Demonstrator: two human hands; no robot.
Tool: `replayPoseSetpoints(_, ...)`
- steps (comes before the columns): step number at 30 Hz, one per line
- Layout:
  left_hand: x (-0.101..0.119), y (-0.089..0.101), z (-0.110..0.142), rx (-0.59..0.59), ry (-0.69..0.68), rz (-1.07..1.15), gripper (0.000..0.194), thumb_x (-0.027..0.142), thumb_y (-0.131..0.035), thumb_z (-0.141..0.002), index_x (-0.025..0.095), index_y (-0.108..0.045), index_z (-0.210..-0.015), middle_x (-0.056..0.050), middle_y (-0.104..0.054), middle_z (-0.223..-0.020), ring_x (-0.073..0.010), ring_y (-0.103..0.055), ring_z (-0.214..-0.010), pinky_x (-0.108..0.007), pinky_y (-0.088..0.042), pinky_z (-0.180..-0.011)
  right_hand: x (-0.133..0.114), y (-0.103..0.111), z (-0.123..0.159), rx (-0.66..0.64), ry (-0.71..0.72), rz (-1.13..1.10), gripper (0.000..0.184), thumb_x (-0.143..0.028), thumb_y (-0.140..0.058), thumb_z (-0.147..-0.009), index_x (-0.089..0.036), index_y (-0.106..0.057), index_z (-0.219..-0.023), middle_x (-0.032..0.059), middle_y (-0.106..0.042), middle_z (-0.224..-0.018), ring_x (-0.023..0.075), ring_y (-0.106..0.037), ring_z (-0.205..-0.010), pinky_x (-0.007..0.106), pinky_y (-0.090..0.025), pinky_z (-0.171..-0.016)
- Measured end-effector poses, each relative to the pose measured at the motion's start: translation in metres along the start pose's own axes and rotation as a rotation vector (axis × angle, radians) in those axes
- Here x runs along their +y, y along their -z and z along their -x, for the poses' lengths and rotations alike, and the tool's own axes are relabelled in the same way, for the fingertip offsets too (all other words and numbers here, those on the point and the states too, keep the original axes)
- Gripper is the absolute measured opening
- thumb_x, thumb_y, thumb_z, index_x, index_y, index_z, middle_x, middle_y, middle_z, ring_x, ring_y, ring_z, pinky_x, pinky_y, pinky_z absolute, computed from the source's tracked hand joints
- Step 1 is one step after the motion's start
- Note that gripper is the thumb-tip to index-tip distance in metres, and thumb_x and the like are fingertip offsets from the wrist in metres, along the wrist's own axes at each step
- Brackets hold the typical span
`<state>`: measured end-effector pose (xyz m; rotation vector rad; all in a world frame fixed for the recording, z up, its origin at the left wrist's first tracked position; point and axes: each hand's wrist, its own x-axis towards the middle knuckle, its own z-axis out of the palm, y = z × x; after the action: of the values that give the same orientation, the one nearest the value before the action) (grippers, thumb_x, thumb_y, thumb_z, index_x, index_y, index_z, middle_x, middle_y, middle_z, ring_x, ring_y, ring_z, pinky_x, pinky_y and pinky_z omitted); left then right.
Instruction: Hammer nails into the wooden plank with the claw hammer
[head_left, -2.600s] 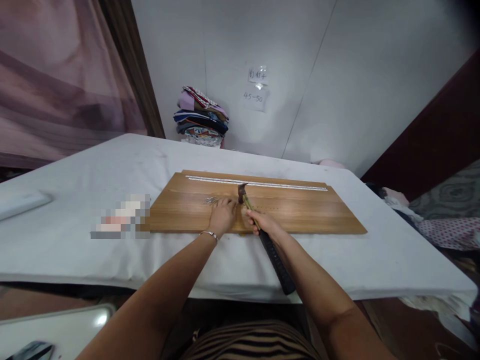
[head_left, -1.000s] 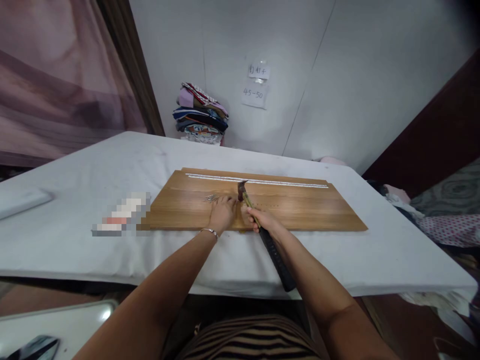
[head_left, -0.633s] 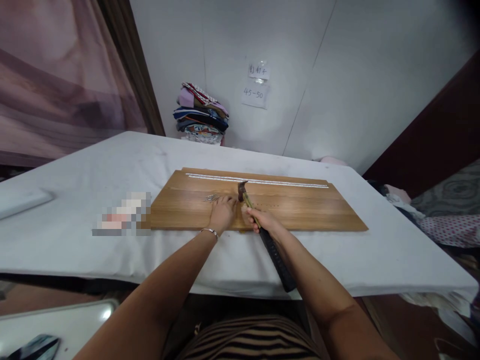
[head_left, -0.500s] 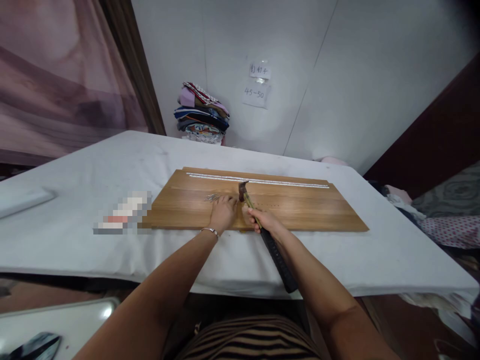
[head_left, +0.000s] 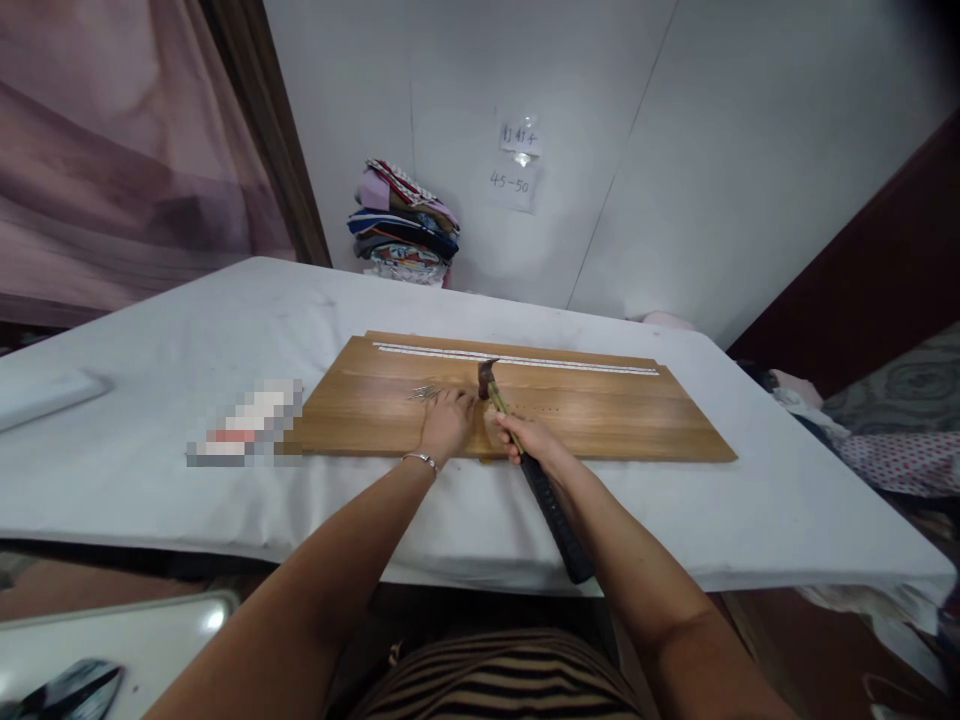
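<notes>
My right hand (head_left: 523, 437) grips a claw hammer (head_left: 556, 520) partway up its shaft; the black rubber handle slants back toward me. The rusty hammer head is right by the fingertips of my left hand (head_left: 448, 420), over the wooden board (head_left: 637, 420). My left hand rests on the board with its fingers drawn together; whatever they pinch is hidden or too small to see. Just left of those fingers lie several loose nails (head_left: 424, 392). A row of small dark points (head_left: 544, 409), perhaps nails or holes, runs along the board to the right of the hammer.
Two white measuring strips (head_left: 517, 361) lie along the board's far side. A white cloth (head_left: 210, 330) covers the table under it. Folded clothes (head_left: 405, 225) are stacked by the wall, and a blurred-out item (head_left: 251, 425) lies left of the board.
Both hands and the hammer stay almost where they were, the head still beside my left fingertips. Only a slight shift of the camera view shows.
</notes>
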<state>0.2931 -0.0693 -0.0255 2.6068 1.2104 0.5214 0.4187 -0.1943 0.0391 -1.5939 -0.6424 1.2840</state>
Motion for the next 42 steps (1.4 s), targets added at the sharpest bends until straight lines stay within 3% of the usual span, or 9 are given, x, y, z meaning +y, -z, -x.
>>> replayPoseSetpoints(42, -0.0012, -0.0031, -0.0012, 0.010, 0.000, 0.018, 0.038, 0.024, -0.046, -0.107, 0.018, -0.081, -0.121, -0.018, -0.073, -0.134, -0.0340, -0.062, -0.126, -0.048, -0.043, -0.109, 0.0028, 0.0025, -0.0022, -0.032, 0.007, -0.014, 0.032, -0.037, -0.073, -0.089, -0.022, -0.050, -0.072, -0.0085, -0.051, -0.053, 0.0058, -0.039, -0.038, 0.020, -0.031, -0.037)
